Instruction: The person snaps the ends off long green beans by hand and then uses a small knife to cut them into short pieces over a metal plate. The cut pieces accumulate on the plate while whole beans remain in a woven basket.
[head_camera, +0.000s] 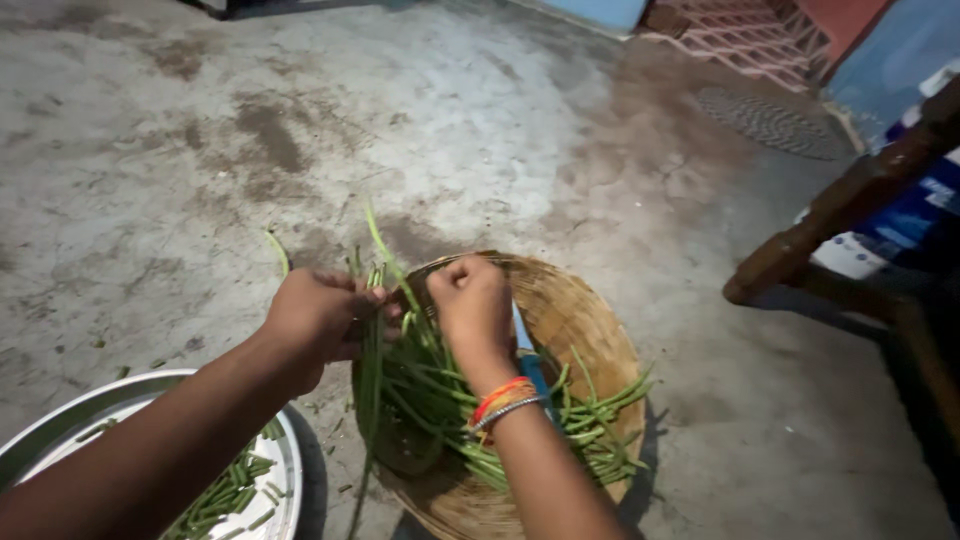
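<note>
Both hands (400, 315) grip beans (385, 300) over basket (590, 310).

The light is uneven. The concrete floor (480, 120) is brightest at the upper centre of the frame, where it looks pale and slightly washed out, and it dims toward the lower right and the right edge, which fall into deep shade. Light seems to come from above and to the left: the basket (585, 320) throws a dark shadow to its lower right. The wooden chair leg (830, 215) at the right is dark, with little detail. The metal bowl (285, 470) at the lower left shows a soft sheen on its rim. The picture is soft overall, with blocky smearing; the beans (420, 390) blur together and the forearms lack fine detail.
</note>
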